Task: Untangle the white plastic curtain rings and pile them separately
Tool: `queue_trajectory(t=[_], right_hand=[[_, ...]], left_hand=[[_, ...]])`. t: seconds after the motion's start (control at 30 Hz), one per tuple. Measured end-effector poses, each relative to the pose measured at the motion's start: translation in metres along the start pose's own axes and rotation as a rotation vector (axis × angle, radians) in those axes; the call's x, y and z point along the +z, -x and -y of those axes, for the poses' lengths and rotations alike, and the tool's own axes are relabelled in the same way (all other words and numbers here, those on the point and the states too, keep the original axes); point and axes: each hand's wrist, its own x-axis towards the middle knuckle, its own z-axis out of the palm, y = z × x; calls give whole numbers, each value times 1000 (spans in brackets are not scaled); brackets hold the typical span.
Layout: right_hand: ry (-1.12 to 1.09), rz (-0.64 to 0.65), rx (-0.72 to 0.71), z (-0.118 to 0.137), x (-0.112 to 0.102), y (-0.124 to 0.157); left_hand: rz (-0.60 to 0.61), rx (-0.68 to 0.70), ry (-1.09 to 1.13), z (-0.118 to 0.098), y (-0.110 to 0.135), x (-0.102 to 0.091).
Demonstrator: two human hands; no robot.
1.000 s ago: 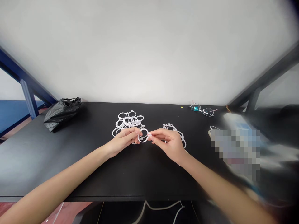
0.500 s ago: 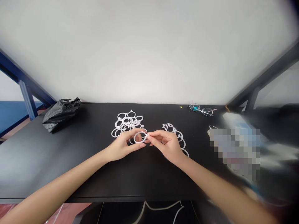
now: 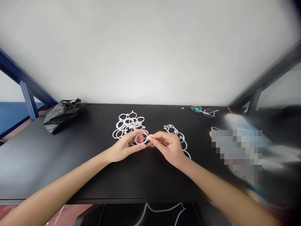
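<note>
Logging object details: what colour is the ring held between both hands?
White. The ring, pinched between the left hand and right hand, shows best in the head view.

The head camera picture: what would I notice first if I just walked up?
Two bare hands meet mid-table: the left hand and right hand together pinch one white ring. Just behind the left hand lies a pile of white rings, and a chain of rings curls behind the right. A crumpled black bag sits far left, eyeglasses far right.
</note>
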Motion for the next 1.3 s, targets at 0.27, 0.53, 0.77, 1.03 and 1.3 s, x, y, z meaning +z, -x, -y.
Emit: queue_trajectory(t=[0.27, 0.53, 0.77, 1.03, 1.3], right_hand=[[27, 14, -27, 0, -1, -1], [50, -119, 21, 1, -13, -6], [64, -159, 13, 0, -14, -6], [387, -176, -62, -2, -18, -10], [938, 99, 77, -13, -31, -15]], left_hand=[[-11, 28, -83, -4, 1, 1], [-89, 244, -831, 7, 1, -16], [-110, 208, -1115, 19, 1, -19], [-157, 209, -1159, 18, 0, -15], [-130, 216, -1116, 13, 1, -13]])
